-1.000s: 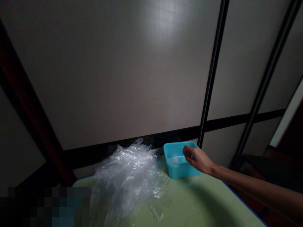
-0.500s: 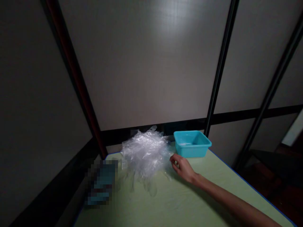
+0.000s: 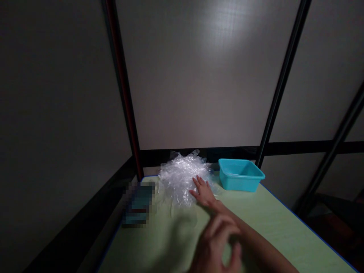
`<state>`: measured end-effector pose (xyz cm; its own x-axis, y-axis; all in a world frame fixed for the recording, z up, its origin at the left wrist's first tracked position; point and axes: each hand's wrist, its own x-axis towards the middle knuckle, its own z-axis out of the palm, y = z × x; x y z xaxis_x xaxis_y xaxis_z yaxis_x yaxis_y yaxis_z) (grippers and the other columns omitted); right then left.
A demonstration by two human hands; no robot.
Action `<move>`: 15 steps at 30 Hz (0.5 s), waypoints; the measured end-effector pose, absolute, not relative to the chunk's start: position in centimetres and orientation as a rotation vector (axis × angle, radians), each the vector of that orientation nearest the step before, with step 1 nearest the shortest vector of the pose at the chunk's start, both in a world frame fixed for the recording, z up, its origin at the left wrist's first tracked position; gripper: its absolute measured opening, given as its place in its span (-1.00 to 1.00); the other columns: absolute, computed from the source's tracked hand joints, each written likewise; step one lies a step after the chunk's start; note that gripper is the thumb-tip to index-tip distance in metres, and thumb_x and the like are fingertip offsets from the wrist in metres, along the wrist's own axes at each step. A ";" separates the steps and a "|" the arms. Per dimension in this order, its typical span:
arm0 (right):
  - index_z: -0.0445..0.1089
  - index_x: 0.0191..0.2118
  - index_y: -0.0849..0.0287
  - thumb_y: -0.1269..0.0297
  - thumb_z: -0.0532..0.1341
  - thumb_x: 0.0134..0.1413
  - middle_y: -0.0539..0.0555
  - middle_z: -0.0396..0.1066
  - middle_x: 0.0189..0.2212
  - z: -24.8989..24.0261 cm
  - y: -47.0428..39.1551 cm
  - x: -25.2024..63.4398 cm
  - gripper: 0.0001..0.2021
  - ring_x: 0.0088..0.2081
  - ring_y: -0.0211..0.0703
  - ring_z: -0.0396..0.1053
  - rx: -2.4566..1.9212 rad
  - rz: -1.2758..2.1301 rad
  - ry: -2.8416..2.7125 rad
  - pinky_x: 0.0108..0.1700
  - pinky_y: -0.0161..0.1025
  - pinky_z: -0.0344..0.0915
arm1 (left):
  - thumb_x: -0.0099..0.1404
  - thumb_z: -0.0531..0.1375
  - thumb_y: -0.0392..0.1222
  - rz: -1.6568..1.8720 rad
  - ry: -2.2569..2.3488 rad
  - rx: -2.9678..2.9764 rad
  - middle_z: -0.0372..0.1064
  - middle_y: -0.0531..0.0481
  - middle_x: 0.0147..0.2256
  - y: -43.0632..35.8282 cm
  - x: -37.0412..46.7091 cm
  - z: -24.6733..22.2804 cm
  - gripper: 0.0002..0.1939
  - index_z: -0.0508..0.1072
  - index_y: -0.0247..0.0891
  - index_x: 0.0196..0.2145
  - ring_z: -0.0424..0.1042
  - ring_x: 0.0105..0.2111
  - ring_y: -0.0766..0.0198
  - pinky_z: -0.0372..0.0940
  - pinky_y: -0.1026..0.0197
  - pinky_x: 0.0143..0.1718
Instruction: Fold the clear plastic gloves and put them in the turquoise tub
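A heap of clear, crinkled plastic gloves (image 3: 182, 174) lies at the far side of the table, some with finger shapes showing at the edges. My right hand (image 3: 204, 192) reaches over the heap's near right edge, palm down and fingers spread. Whether it presses on the plastic, I cannot tell. Close to the camera, at the bottom, my left hand (image 3: 217, 242) is blurred. Its fingers are bent, the thumb stands apart from them, and nothing shows between. Right of the heap stands a turquoise plastic tub (image 3: 240, 184).
The pale green table (image 3: 256, 216) has a blue edge. A pixelated dark teal object (image 3: 139, 206) lies at its left edge. Behind the table rises a grey panelled wall (image 3: 199, 94) with dark frames. A dark piece of furniture (image 3: 335, 212) stands at the right.
My right hand has gone from curled fingers beside the tub to spread fingers over the heap. My left hand has come into view at the bottom. The camera view has turned slightly.
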<state>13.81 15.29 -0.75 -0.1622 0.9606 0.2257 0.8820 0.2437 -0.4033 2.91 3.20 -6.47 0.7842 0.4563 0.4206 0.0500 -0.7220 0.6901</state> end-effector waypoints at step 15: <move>0.35 -0.13 0.26 0.40 0.15 -0.03 0.20 0.35 -0.08 -0.2 15.1 15.1 -0.72 0.04 0.05 0.17 -1.377 0.263 -2.016 0.12 0.12 -0.19 | 0.24 0.09 -0.25 0.983 1.686 2.396 0.19 -0.24 0.04 19.0 0.0 -1.0 -0.78 0.38 -0.34 -0.15 0.08 0.08 -0.05 -0.16 -0.26 0.04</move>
<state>15.12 15.13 -0.21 -0.2161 0.8845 0.4136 0.7491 0.4219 -0.5108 0.03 18.96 -0.97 0.2031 0.8615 0.4653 0.8290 -0.4042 0.3864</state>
